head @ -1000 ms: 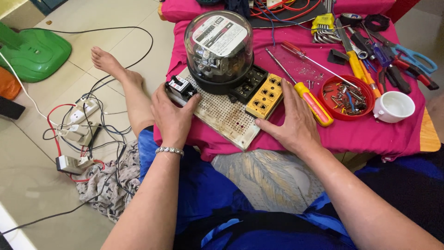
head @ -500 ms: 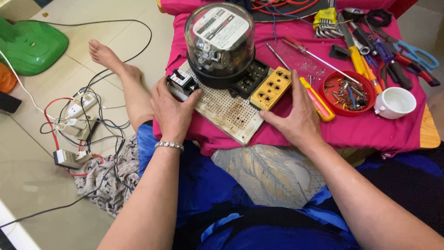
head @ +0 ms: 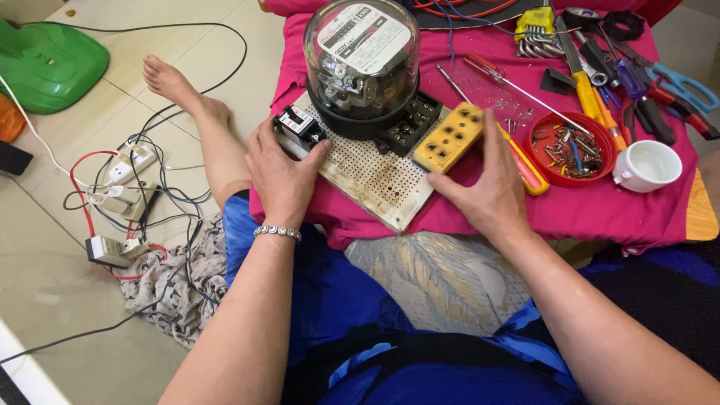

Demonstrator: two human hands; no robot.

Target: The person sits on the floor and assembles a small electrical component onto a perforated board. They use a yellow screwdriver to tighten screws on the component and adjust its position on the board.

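Pink cloth [head: 600, 214] covers the low table in front of you, and a perforated white board [head: 375, 176] lies on it at an angle; on that board stands a glass-domed electricity meter [head: 361, 64] on a black base, with a black terminal block [head: 409, 127] just beside it and a yellow terminal block [head: 448, 137] touching the board's right edge. Your left hand [head: 281, 176] rests on the board's left corner, fingers curled around a small black breaker [head: 300, 127] and grasping it; a beaded bracelet [head: 277, 232] circles that wrist. Your right hand [head: 487, 191] lies flat and released on the cloth, fingers spread, fingertips [head: 487, 124] touching the yellow block's near side and partly over a yellow-handled screwdriver [head: 525, 165]. Right of it sits a red dish of screws [head: 574, 150], then a white cup [head: 649, 165]; pliers, screwdrivers and blue-handled scissors [head: 686, 86] lie along the far edge. Down on the tiled floor [head: 45, 285] to your left, a tangle of cables and white power strips [head: 124, 184] lies near your bare foot [head: 169, 79]; a green plastic object [head: 49, 64] sits farther off.
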